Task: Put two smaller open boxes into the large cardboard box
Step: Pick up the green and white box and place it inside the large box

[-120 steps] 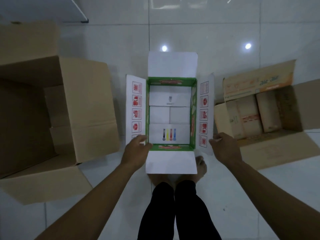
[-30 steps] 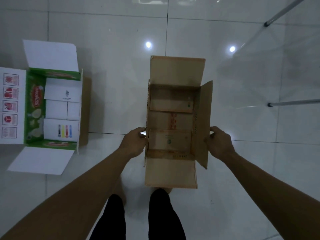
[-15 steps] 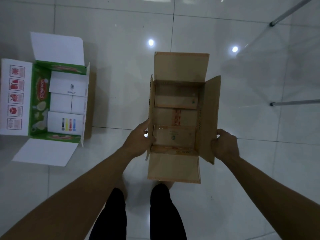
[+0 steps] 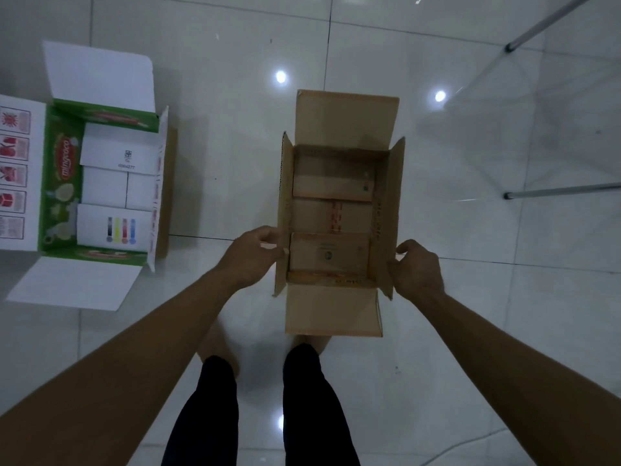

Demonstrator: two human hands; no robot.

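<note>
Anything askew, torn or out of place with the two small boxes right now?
Nothing stands out. The brown box sits open and intact, left hand and right hand gripping its side flaps. The green box rests open on the floor.

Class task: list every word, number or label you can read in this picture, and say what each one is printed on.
"mingcoco": green inner wall of the green-and-white box.
"0064377", roughly, blurred: its white bottom flap.
Red pictogram panels on its left flap: text unreadable.
Brown cardboard box, red and green markings: too blurred to read.
</note>
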